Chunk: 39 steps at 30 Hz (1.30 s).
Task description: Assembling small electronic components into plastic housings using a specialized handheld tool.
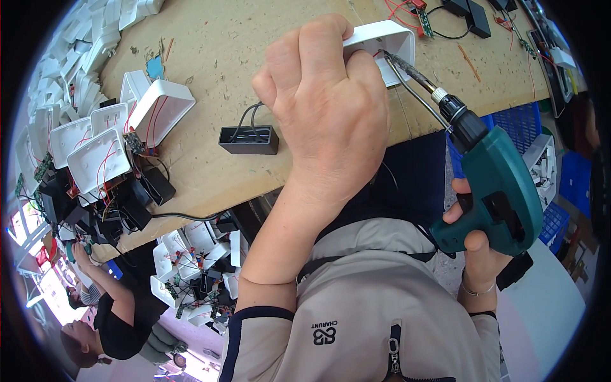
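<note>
My left hand (328, 105) is closed on a white plastic housing (402, 43), tilted so that its hollow side faces me. In my right hand (474, 235) is a green pistol-shaped soldering gun (503, 184), one finger at its trigger. The gun's dark tip and its thin curved metal feed tube reach into the opening of the housing, where a bit of red wire shows. My left fingertips inside the housing are partly hidden. On the table left of my wrist stands a black open box (249, 140) with a black cable.
At the left, white housings (98, 162) with red wires and circuit boards are piled up, more white shells (95, 38) behind them. Black adapters (471, 18) and a circuit board lie at the far right. Blue crates (517, 121) stand beyond the table edge. A co-worker (121, 325) is at lower left.
</note>
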Available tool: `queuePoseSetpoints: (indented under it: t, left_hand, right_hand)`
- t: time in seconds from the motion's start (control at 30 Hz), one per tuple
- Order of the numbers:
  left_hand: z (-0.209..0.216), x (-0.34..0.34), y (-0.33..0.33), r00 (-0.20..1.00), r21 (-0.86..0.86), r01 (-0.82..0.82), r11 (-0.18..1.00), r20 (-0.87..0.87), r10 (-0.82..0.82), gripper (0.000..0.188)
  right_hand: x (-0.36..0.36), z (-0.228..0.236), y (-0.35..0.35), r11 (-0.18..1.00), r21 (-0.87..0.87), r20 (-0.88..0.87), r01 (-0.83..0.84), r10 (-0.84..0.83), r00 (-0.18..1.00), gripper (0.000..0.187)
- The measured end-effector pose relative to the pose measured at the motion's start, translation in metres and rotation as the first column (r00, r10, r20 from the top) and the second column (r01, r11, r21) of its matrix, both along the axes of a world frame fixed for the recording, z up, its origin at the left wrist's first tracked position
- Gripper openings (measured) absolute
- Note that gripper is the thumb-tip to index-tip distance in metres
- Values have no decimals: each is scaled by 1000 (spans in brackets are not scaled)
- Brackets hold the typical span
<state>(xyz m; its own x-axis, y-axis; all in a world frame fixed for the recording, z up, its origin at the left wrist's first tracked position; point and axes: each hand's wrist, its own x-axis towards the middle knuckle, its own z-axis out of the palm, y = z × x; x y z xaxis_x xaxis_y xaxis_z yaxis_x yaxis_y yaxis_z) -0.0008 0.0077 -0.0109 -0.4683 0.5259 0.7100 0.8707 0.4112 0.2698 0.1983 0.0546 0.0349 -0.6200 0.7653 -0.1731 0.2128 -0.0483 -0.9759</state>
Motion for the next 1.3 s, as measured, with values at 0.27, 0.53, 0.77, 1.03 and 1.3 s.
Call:
queuePoseSetpoints:
  t: [0.27,0.53,0.77,1.03,1.3]
  left_hand:
    - [3,3,-1,1000,-21,-4,1000,18,4,4]
    - [5,2,-2,1000,-102,-31,994,-4,31,6]
    - [17,3,-9,999,-57,4,998,47,-1,5]
    - [65,-3,-64,973,-186,228,956,89,-214,21]
    - [42,13,-59,890,-555,320,768,-101,-444,18]
  right_hand:
    - [5,-2,1,1000,-16,-5,-11,11,1000,82]
    - [15,-2,1,1000,-10,-93,-15,14,996,82]
    - [24,-4,2,998,-39,-196,-54,45,980,80]
    - [32,-4,7,999,30,-173,35,-30,984,83]
    - [32,-4,6,1000,-11,-220,23,-25,975,81]
